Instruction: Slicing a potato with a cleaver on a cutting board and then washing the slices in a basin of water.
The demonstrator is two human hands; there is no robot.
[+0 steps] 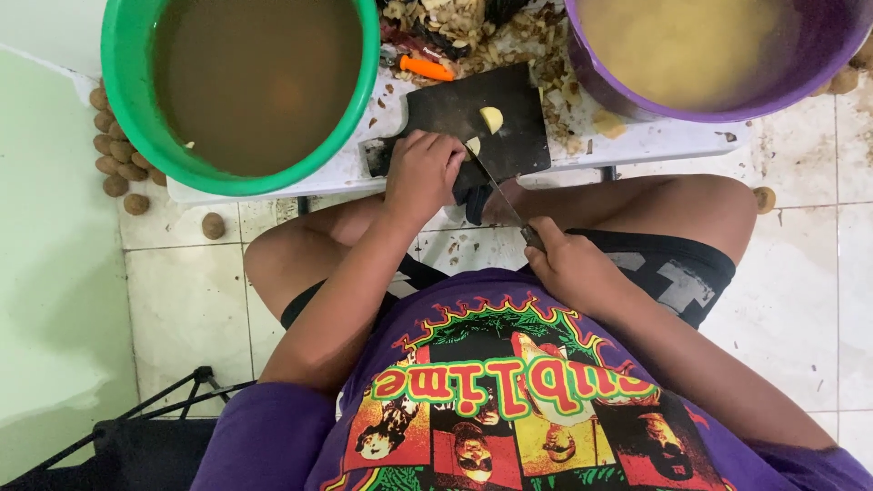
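Note:
My left hand [422, 173] presses down on a small pale potato piece [474, 145] on the black cutting board [455, 109]. My right hand [568, 264] grips the handle of a knife [496, 189], whose blade points up to the piece under my left fingers. Another peeled yellow piece [491, 119] lies on the board just beyond.
A green bucket [123, 109] of brown water stands at the left of the low white table [655, 141], a purple bucket [600, 82] of cloudy water at the right. Peelings [455, 23] and an orange peeler [426, 67] lie behind the board. Unpeeled potatoes [114, 164] sit on the tiled floor.

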